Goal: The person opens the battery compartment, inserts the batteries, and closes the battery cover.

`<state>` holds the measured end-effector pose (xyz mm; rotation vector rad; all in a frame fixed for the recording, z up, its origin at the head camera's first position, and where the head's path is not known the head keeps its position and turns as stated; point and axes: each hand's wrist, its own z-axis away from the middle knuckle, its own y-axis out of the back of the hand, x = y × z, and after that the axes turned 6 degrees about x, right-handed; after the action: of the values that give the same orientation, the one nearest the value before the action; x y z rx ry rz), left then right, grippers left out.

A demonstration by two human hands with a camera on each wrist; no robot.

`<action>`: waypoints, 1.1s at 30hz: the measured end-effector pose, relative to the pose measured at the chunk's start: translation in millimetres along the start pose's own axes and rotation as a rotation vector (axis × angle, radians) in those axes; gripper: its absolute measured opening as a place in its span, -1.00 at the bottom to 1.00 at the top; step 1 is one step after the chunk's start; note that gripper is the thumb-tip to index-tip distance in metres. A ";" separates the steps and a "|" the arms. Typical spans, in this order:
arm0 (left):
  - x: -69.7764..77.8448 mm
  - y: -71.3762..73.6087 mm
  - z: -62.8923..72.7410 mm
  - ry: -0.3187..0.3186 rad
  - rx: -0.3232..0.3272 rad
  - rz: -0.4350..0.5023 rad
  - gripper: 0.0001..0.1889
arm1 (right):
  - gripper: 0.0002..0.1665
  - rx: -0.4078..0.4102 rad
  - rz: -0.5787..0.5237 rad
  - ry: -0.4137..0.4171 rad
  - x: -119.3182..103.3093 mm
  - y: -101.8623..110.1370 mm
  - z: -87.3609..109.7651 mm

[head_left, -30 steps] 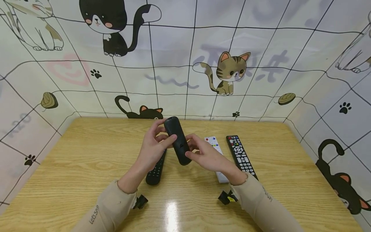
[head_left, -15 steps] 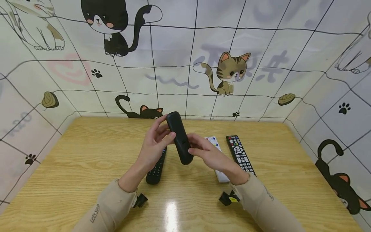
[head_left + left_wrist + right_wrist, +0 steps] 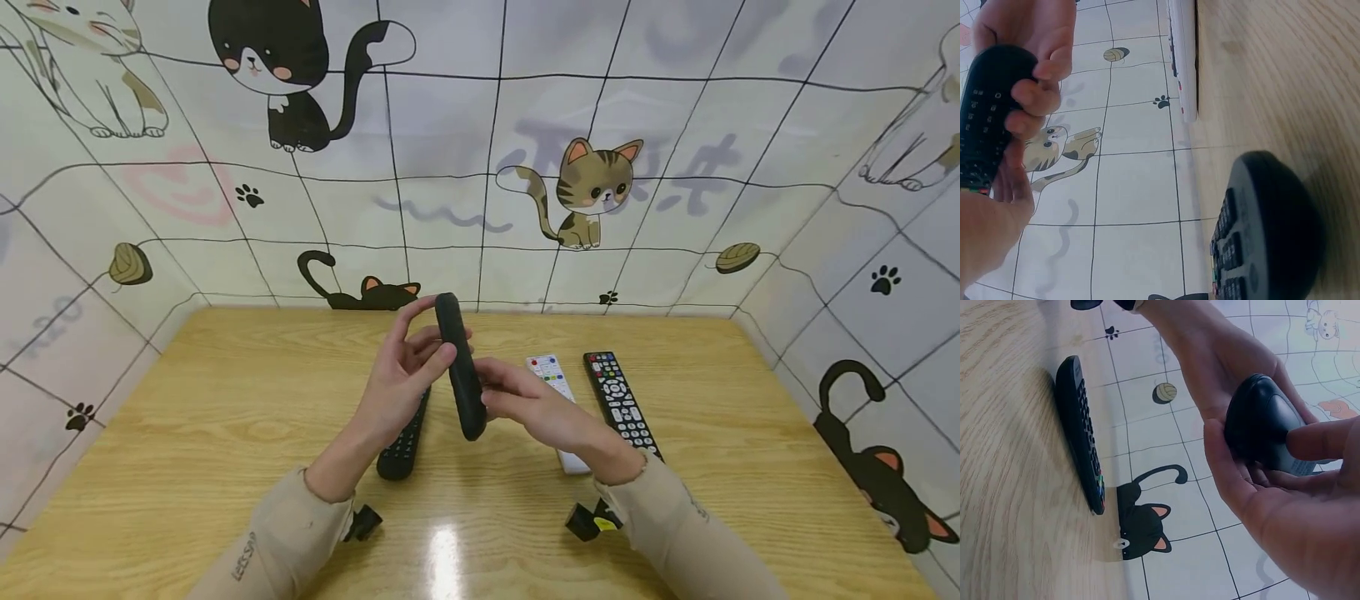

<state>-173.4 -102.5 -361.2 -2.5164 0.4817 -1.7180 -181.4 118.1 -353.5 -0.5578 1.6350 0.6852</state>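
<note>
Above the table a black remote control (image 3: 461, 367) is held up between both hands, turned edge-on in the head view. The left hand (image 3: 408, 375) grips its upper part, thumb on the near side. Near its lower end the right hand (image 3: 536, 402) pinches it with thumb and fingers. In the left wrist view the held remote (image 3: 988, 112) shows its button face, with fingertips curled over the edge. Its smooth dark back (image 3: 1263, 425) appears in the right wrist view. Behind the left wrist lies a second black remote (image 3: 401, 446), partly hidden.
On the wooden table (image 3: 247, 400), a white remote (image 3: 551, 372) and a black remote with white buttons (image 3: 618, 396) lie at the right, partly covered by the right forearm. A cat-printed sheet (image 3: 450, 200) encloses the back and sides.
The held remote has turned about its long axis, from its back showing to its narrow edge. Both hands keep hold of it. The remotes on the table stay put.
</note>
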 end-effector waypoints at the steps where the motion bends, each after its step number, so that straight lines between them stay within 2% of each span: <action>1: 0.1 0.2 -0.4 0.004 0.016 -0.016 -0.38 | -0.45 0.005 0.006 -0.005 1.1 0.0 -0.2; 7: 2.9 3.0 -2.3 0.022 0.102 -0.088 -0.35 | -0.47 0.059 0.061 -0.037 2.2 1.9 0.1; 13: 6.9 10.1 -3.9 0.016 0.126 -0.206 -0.35 | -0.50 0.125 0.172 -0.028 -2.5 9.3 1.7; 16: 9.3 15.9 -5.3 0.011 0.117 -0.307 -0.35 | -0.51 0.177 0.247 -0.025 -7.5 13.3 3.5; 23: 14.5 29.0 -6.2 0.056 0.064 -0.595 -0.35 | -0.50 0.312 0.387 -0.015 -14.2 21.1 7.0; 33: 17.1 43.2 -9.7 0.156 0.067 -1.036 -0.34 | -0.57 0.356 0.509 0.032 -13.5 25.8 7.9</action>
<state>-186.3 -147.2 -351.6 -2.7573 -1.0571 -2.0915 -191.4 141.8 -337.7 0.1141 1.8946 0.7271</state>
